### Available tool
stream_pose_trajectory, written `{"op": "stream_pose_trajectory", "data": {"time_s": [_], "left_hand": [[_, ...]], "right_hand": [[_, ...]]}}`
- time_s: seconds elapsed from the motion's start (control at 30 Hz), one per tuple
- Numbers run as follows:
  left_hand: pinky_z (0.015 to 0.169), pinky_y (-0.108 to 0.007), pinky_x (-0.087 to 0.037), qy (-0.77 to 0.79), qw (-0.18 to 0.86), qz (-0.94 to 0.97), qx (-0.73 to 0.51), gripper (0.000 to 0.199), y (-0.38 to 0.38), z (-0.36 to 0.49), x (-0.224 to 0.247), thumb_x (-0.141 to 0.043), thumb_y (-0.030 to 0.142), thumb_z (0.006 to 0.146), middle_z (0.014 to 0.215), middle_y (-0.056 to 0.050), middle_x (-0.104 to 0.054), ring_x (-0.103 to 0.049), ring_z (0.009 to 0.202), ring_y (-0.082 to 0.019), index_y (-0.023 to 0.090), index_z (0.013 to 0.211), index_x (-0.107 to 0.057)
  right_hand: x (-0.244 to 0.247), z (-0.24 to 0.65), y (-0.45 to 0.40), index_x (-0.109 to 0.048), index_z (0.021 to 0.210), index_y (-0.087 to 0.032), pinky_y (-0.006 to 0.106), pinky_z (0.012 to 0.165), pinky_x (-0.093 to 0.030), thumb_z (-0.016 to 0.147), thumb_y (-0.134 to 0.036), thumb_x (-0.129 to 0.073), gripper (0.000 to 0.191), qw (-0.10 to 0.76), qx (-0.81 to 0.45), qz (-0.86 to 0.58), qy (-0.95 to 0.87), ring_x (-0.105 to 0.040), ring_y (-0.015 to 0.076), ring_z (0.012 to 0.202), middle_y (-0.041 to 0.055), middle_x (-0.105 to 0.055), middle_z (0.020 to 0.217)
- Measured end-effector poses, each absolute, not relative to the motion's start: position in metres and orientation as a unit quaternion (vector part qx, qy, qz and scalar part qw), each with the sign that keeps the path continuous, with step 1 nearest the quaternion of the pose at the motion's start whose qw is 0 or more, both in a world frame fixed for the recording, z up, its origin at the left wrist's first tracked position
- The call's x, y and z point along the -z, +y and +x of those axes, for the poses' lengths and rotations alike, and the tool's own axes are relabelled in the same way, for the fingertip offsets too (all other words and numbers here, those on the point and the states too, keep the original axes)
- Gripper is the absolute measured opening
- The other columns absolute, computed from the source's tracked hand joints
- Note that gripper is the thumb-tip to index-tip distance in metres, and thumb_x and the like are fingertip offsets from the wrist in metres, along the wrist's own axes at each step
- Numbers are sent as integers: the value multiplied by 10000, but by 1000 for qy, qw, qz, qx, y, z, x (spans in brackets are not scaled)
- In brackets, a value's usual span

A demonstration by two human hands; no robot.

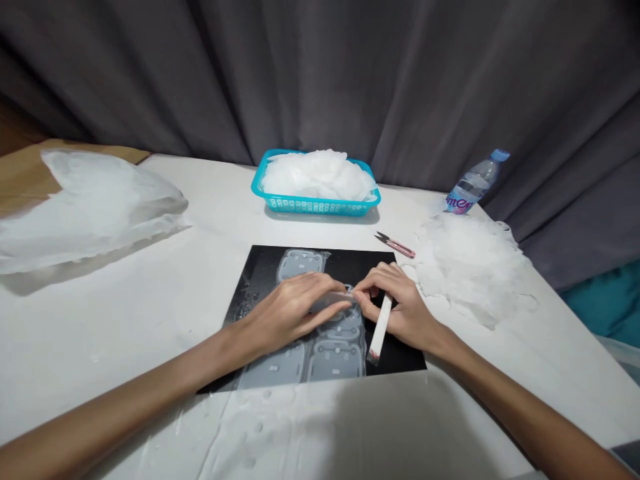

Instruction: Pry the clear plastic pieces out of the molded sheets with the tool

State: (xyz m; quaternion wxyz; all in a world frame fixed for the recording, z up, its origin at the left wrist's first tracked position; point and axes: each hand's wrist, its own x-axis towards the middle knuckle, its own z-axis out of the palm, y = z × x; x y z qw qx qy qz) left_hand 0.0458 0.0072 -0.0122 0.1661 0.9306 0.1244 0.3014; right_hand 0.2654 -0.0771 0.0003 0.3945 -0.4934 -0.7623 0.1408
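1. This looks like a small spot for making things by hand, like a little workshop. I can't tell if it is in a home.
2. The white table point(75, 333) has a black mat point(261, 272) on it, with see-through plastic shapes point(337, 363) on top.
3. Little pink snips point(395, 245) lie near a messy heap of thin white scraps point(475, 267).
4. A blue basket point(320, 207) is piled up with white stuff point(320, 175).
5. A dark curtain point(320, 80) hangs behind the table.

Bag point(120, 193) and basket point(320, 207) (heaped high) flank passable tabletop point(220, 193).
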Motion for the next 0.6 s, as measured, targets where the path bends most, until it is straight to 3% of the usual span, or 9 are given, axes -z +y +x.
{"op": "stream_pose_trajectory", "data": {"time_s": [0.27, 0.5, 0.6], "left_hand": [[815, -283, -551, 88, 170, 938, -288, 142, 11, 42, 22, -523, 180, 1078, 1102, -74, -710, -703, 947, -179, 179, 1196, -602], [797, -334, -578, -36, 5, 952, -303, 226, 4, 42, 8, -433, 83, 1070, 1041, -135, -763, -727, 877, -218, 135, 1143, -640], [864, -332, -588, -36, 59, 956, -284, 266, 3, 42, 7, -410, 82, 1076, 1073, -123, -766, -734, 963, -219, 164, 1215, -623]], "right_hand": [[-1, 265, -78, -668, 878, -222, 356, 744, -359, 940, -138, -656, 104, 386, -122, -496, -769, -539, 168, 737, -22, -649, 730], [12, 268, -70, -623, 827, -208, 347, 720, -330, 893, -115, -634, 115, 358, -80, -524, -769, -513, 170, 727, -22, -582, 725], [19, 274, -60, -614, 803, -208, 343, 720, -348, 865, -100, -633, 126, 385, -115, -543, -738, -529, 168, 715, -21, -586, 724]]}}
